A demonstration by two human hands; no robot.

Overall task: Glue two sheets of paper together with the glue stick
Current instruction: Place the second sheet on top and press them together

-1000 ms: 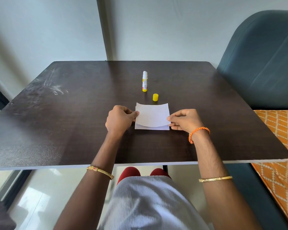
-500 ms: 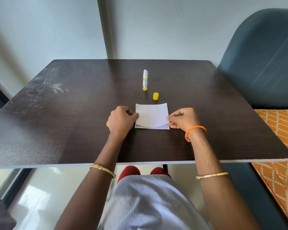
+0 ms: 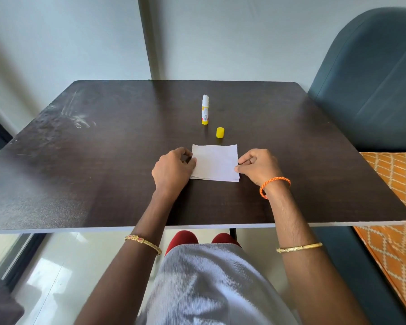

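Note:
Two small white paper sheets (image 3: 215, 161) lie stacked flat on the dark table (image 3: 103, 160), the lower one peeking out along the near edge. My left hand (image 3: 172, 168) pinches the stack's left edge with curled fingers. My right hand (image 3: 258, 166) pinches the right edge the same way. Behind the paper stands the uncapped glue stick (image 3: 205, 110), white with a yellow base. Its yellow cap (image 3: 220, 132) sits on the table between the stick and the paper.
A dark blue chair back (image 3: 373, 78) rises at the right, beside an orange patterned cushion (image 3: 394, 195). The table's near edge (image 3: 197, 227) runs above my lap. A wall stands behind the table.
The upper sheet, bowed and raised between my hands earlier, now lies flat on the lower sheet. Both hands stay at the paper's side edges.

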